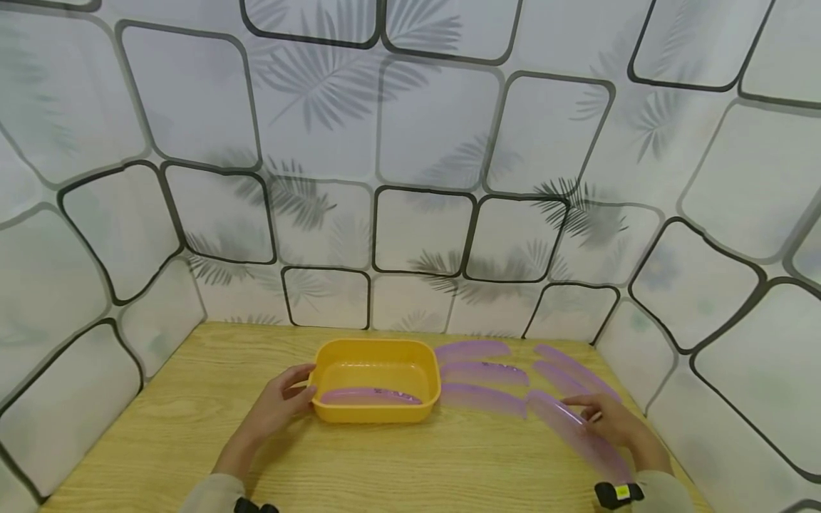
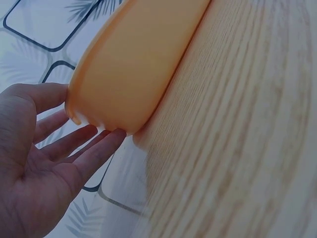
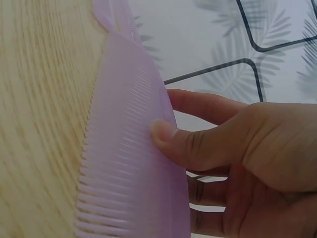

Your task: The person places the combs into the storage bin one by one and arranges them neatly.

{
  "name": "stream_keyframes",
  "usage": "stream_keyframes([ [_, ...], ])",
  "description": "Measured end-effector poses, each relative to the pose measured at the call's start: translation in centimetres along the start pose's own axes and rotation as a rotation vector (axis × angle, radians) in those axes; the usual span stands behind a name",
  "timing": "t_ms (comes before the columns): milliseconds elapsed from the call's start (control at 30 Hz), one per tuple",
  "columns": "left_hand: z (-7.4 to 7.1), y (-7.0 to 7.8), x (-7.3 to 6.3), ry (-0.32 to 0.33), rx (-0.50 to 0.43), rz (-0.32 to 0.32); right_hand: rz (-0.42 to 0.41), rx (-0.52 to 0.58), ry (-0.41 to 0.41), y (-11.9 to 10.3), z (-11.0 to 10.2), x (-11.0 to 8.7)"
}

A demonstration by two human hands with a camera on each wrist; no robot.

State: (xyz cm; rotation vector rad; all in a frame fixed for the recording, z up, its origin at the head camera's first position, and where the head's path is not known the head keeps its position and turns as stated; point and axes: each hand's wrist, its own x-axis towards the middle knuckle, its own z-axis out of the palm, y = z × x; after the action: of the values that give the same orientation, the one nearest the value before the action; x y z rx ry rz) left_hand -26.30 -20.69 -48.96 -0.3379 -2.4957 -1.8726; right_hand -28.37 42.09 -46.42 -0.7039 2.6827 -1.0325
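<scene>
A yellow plastic basin stands on the table, with a translucent purple comb lying inside along its near wall. At its left end my left hand holds the rim and side, fingertips against the wall in the left wrist view. To the right, my right hand pinches another purple comb near its spine, the thumb on the face and the other fingers behind. That comb slants toward me, its teeth facing left in the right wrist view. Whether it touches the table is unclear.
Three purple combs, the nearest among them, lie stacked in a column right of the basin. Farther right lie more slanted combs. Patterned sheeting walls the wooden table at the back and both sides.
</scene>
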Motion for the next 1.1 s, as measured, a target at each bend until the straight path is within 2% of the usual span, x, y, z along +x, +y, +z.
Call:
stream_keyframes([
  [233,-0.1,-0.2,-0.3,0.012,0.007,-0.007,-0.097,-0.041,0.028,0.0,-0.1,0.2],
  [333,-0.3,-0.2,-0.5,0.01,0.012,-0.003,-0.116,-0.021,0.025,0.0,-0.1,0.4],
  [433,-0.4,-0.4,-0.6,0.021,0.019,-0.009,-0.097,-0.01,0.021,0.1,-0.2,0.5],
  [533,-0.4,-0.3,-0.3,0.02,0.02,-0.005,-0.088,-0.047,0.043,0.1,-0.5,0.3],
  [733,0.1,0.1,0.7,-0.018,0.009,0.018,-0.117,-0.077,0.079,0.1,-0.9,-0.5],
  [1100,-0.1,0.1,0.1,0.016,0.043,-0.015,-0.123,-0.085,0.106,-0.8,-0.7,0.0],
])
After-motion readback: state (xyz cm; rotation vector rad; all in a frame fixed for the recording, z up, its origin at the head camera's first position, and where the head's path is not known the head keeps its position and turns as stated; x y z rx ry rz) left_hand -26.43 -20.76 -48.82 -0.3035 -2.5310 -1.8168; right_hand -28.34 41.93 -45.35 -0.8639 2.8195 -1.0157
